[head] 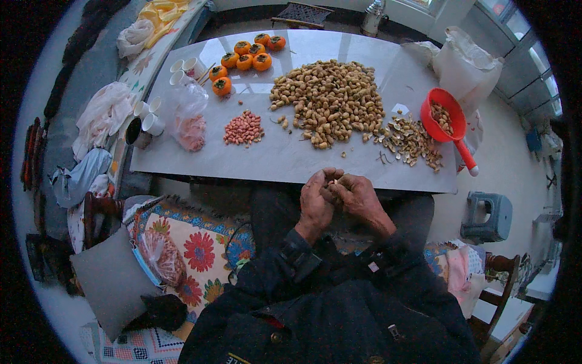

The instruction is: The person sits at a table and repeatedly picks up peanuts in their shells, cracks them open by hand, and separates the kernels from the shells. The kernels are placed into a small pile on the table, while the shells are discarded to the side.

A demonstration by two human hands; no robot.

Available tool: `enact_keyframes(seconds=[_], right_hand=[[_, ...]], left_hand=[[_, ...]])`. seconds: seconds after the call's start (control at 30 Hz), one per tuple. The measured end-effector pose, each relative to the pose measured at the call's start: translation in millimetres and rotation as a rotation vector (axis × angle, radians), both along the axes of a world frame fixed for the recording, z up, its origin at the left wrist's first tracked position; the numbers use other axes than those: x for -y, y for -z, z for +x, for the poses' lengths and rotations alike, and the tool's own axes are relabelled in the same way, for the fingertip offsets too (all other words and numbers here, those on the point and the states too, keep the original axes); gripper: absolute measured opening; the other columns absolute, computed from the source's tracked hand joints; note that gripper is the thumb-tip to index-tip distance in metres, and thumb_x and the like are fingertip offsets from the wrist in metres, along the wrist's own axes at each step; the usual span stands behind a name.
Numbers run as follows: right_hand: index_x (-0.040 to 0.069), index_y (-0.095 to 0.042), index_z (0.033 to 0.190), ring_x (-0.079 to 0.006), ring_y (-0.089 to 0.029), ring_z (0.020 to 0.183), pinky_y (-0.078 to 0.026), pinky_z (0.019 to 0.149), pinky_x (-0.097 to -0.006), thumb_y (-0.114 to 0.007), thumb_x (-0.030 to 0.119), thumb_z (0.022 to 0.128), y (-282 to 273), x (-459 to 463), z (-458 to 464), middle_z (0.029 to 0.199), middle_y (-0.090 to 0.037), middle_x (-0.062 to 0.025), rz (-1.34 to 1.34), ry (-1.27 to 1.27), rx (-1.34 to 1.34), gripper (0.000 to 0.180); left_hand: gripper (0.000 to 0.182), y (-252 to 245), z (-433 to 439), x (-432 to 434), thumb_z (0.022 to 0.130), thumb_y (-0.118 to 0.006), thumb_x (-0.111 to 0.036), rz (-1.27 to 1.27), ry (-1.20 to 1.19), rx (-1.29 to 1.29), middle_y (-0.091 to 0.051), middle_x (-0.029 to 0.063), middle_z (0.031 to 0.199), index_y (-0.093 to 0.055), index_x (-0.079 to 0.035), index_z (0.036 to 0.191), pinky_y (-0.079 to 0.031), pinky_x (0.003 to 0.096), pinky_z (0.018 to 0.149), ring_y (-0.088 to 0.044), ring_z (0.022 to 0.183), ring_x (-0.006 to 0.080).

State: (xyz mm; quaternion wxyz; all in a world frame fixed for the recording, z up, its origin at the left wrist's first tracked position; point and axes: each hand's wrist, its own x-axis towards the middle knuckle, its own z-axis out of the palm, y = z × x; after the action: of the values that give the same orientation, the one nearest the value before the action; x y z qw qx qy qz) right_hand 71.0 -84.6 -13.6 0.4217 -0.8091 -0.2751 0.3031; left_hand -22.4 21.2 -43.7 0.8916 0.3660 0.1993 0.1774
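Note:
My left hand point(318, 200) and my right hand point(362, 200) meet at the table's near edge, fingers curled together around a small pale piece, seemingly a peanut or its shell, mostly hidden by the fingers. Beyond them a large heap of unshelled peanuts point(334, 100) lies on the grey table point(218, 166). Left of that heap is a small pile of shelled pink peanuts point(243, 128). Empty peanut shells point(411, 141) are spread to the right, beside a red plastic ladle point(427, 119) that holds more peanuts or shells.
Several persimmons point(244, 62) sit at the back left, near paper cups point(153, 124) and a clear plastic bag with pink contents point(190, 127). A white sack point(468, 68) stands at the right. A grey plastic stool point(489, 216) is on the floor, right of the table.

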Motion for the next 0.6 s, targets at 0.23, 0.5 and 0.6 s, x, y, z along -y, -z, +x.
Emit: enact_keyframes(seconds=[0.23,0.5,0.6], right_hand=[[-0.002,-0.068,0.098,-0.0093,-0.058,0.064,-0.049,0.058,-0.0275,-0.064,0.026,0.097,-11,20,18,0.076,-0.067,-0.0047,0.178,0.176,-0.461,0.029],[-0.002,-0.068,0.095,-0.0149,-0.060,0.066,-0.048,0.061,-0.0336,-0.068,0.032,0.092,33,59,90,0.076,-0.066,-0.0067,0.084,0.377,0.071,0.034],[-0.001,-0.069,0.094,-0.0192,-0.062,0.070,-0.048,0.065,-0.0372,-0.067,0.033,0.091,37,67,121,0.076,-0.066,-0.0092,0.070,0.415,0.252,0.034]], left_hand=[[0.043,8,11,-16,0.106,-0.037,-0.030,-0.321,-0.107,0.122,-0.063,0.0150,0.107,-0.059,0.006,0.113,-0.051,0.0330,0.091,-0.062,0.099,0.0213],[0.029,8,26,-170,0.102,-0.052,-0.027,0.402,-0.467,0.063,-0.065,0.0080,0.093,-0.064,0.000,0.106,-0.053,0.0336,0.086,-0.063,0.091,0.0190],[0.023,10,39,-222,0.102,-0.050,-0.019,0.539,-0.442,-0.098,-0.066,0.0096,0.093,-0.062,-0.001,0.111,-0.058,0.0337,0.069,-0.067,0.081,0.0202]])
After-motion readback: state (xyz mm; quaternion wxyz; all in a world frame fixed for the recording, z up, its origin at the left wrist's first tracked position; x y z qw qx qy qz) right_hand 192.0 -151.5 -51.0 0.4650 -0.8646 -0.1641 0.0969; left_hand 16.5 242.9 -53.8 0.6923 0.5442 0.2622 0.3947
